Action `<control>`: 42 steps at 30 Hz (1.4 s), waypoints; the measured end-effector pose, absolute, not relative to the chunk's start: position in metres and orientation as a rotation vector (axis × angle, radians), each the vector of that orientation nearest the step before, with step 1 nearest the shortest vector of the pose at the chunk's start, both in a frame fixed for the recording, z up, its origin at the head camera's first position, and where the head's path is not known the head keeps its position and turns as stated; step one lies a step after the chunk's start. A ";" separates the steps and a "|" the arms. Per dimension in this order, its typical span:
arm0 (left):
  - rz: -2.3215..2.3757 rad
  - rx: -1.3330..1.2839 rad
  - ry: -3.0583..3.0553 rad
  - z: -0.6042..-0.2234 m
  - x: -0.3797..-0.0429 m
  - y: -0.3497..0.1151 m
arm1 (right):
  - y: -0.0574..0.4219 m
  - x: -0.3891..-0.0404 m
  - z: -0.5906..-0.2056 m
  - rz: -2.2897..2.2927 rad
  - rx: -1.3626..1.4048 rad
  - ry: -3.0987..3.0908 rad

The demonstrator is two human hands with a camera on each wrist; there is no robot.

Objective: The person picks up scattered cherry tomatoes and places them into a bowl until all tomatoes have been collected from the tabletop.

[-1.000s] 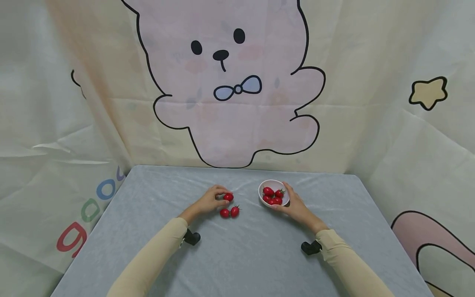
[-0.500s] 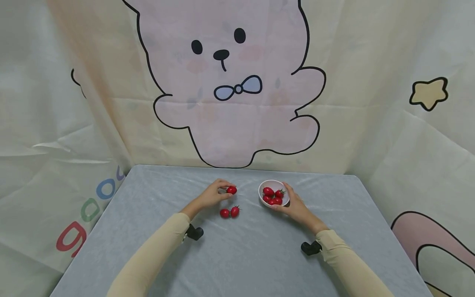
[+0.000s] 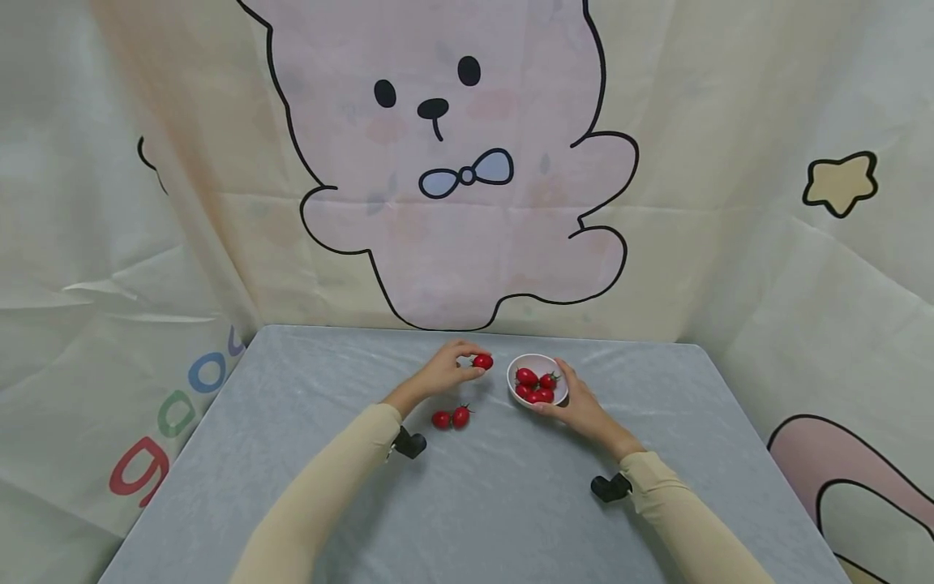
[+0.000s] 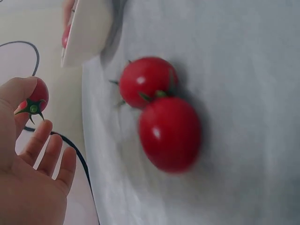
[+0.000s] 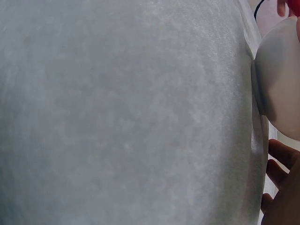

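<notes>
My left hand (image 3: 441, 371) pinches a cherry tomato (image 3: 482, 362) between thumb and fingers, just left of a white bowl (image 3: 514, 395). In the left wrist view the held tomato (image 4: 41, 92) shows its green stem, and the other fingers are spread. Several red cherry tomatoes (image 3: 527, 377) lie inside the bowl. My right hand (image 3: 584, 412) grips the bowl's right side, thumb at the near rim and fingers round the far side. Two more cherry tomatoes (image 4: 169, 134) rest side by side on the cloth, nearer to me than the left hand.
A pale blue-grey cloth (image 3: 496, 503) covers the table. Behind it hangs a curtain (image 3: 467, 268) with a printed bear, and more printed fabric stands at both sides. A black wrist mount (image 3: 410, 443) sits on the left wrist, another black mount (image 3: 610, 488) on the right.
My left hand has lifted the cherry tomato and carried it right and away from me, towards the bowl. The right hand, the bowl and the two tomatoes on the cloth have stayed put.
</notes>
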State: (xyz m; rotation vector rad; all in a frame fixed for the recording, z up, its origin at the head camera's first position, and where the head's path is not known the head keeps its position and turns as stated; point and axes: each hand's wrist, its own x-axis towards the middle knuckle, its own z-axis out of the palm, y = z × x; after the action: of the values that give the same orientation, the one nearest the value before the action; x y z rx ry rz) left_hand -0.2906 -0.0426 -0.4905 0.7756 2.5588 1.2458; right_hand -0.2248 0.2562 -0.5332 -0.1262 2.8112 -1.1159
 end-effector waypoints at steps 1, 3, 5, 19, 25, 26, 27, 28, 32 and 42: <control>1.236 0.781 2.560 -0.490 -0.292 -0.039 | 0.256 -0.225 -0.533 -1.116 -0.123 2.811; 1.210 0.797 2.569 -0.488 -0.294 -0.030 | 0.256 -0.225 -0.534 -1.118 -0.116 2.811; 1.191 0.822 2.584 -0.486 -0.296 -0.021 | 0.256 -0.225 -0.534 -1.116 -0.109 2.809; 1.123 0.898 2.602 -0.474 -0.302 0.034 | 0.259 -0.223 -0.530 -1.139 -0.093 2.783; 1.088 0.884 2.613 -0.478 -0.304 0.047 | 0.259 -0.224 -0.529 -1.126 -0.093 2.789; 1.086 0.876 2.614 -0.479 -0.304 0.048 | 0.259 -0.225 -0.529 -1.126 -0.094 2.793; 1.091 0.867 2.614 -0.480 -0.304 0.049 | 0.259 -0.225 -0.530 -1.121 -0.100 2.797; 1.093 0.860 2.616 -0.481 -0.304 0.050 | 0.258 -0.226 -0.530 -1.122 -0.096 2.797; 1.091 0.844 2.607 -0.484 -0.305 0.054 | 0.257 -0.227 -0.532 -1.116 -0.101 2.808; 1.077 0.863 2.595 -0.484 -0.303 0.057 | 0.257 -0.227 -0.534 -1.108 -0.121 2.835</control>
State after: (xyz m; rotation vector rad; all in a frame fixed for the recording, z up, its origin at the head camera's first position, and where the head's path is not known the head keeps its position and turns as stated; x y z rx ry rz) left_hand -0.3031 0.0565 -0.4842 0.8626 2.5950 1.0773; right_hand -0.2269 0.2568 -0.5343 -0.1213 2.8353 -1.1079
